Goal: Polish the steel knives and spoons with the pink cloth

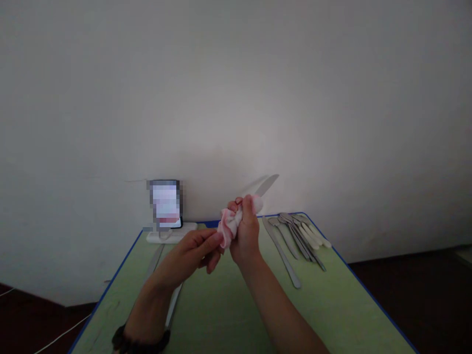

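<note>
Both hands are raised over a green table (228,314). My right hand (246,236) is closed around a crumpled pink cloth (229,225) that is wrapped about a table knife. The knife's blade (267,185) sticks out up and to the right above the fist. My left hand (195,251) is just left of it, fingers pinched together at the lower edge of the cloth; whether they grip the knife's handle or the cloth is hidden. A dark band sits on my left wrist.
Several pieces of cutlery (299,237) lie in a row at the table's far right, with one long knife (282,253) nearest the middle. Two more knives (173,302) lie at the left under my arm. A phone (165,202) stands on a white base at the far edge against the wall.
</note>
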A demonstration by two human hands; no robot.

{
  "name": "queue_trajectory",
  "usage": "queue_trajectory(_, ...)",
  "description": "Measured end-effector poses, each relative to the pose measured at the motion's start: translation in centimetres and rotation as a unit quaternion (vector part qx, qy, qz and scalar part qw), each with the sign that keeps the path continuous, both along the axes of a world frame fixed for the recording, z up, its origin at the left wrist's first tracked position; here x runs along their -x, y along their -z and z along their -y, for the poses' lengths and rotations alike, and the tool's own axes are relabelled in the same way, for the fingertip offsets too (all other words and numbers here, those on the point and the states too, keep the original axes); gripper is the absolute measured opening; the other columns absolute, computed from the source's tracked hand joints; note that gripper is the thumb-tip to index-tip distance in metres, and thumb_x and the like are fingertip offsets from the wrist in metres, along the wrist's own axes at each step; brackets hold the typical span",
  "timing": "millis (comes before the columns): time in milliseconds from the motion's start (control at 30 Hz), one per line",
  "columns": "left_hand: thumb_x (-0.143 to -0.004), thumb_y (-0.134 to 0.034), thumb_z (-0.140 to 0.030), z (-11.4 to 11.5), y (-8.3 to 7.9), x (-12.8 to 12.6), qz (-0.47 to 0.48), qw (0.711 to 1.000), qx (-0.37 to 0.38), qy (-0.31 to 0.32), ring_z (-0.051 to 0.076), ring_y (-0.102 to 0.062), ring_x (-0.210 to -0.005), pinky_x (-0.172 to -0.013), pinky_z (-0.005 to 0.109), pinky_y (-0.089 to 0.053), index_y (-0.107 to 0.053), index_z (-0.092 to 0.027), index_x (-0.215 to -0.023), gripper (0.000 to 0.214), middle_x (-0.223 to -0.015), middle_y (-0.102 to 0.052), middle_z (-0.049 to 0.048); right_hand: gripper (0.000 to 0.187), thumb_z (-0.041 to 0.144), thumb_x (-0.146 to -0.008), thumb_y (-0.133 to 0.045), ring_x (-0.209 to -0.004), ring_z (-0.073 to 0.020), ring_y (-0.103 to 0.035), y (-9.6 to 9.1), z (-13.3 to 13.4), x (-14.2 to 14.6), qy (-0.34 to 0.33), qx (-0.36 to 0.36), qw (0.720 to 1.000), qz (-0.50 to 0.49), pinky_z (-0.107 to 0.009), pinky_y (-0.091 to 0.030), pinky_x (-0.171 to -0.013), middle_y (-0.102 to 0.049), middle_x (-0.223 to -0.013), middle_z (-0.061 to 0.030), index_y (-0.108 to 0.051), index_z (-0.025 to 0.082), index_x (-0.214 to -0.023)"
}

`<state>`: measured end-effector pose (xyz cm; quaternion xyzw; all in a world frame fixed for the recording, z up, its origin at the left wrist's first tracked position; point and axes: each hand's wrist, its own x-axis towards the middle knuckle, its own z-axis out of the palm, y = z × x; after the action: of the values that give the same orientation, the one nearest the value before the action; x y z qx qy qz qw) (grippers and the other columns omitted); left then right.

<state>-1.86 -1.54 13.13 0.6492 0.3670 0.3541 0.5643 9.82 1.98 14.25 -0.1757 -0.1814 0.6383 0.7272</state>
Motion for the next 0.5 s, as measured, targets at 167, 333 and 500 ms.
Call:
queue_trajectory(167,-0.088,-0.047,-0.051,0.5,-0.8,0.7,-0.052,0.999,-0.010,0.003,0.007,-0.035,-0.042,-0.044,0.020,-0.027,-0.053,-0.016,-0.063,0.044,-0.043,-0.046,-0.0053,0.027,0.039,-0.078,-0.062,-0.045,-0.0046,-0.041,-0.3,-1.8,-3.4,0.042,0.007,0.998,-0.046,-0.018,-0.040,-0.049,-0.042,-0.055,0.0105,-0.044,0.020,-0.071)
queue_trajectory(333,-0.089,-0.046,-0.050,0.7,-0.8,1.7,-0.086,0.995,-0.009,0.039,0.007,-0.036,-0.042,-0.045,0.020,-0.028,-0.057,-0.015,-0.065,0.043,-0.044,-0.044,-0.0062,0.025,0.036,-0.086,-0.052,-0.043,-0.0052,-0.042,-0.4,-2.9,-6.2,0.085,-0.004,0.995,-0.054,-0.019,-0.041,-0.049,-0.042,-0.054,0.0100,-0.043,0.020,-0.069)
queue_trajectory(500,-0.090,-0.045,-0.047,0.7,-0.8,2.8,-0.144,0.988,-0.011,0.057,0.008,-0.039,-0.045,-0.048,0.019,-0.031,-0.059,-0.015,-0.070,0.041,-0.048,-0.048,-0.0056,0.028,0.036,-0.088,-0.047,-0.041,-0.0055,-0.042,-0.4,-3.3,-8.0,0.135,0.020,0.990,-0.046,-0.019,-0.041,-0.048,-0.040,-0.052,0.0103,-0.039,0.020,-0.066)
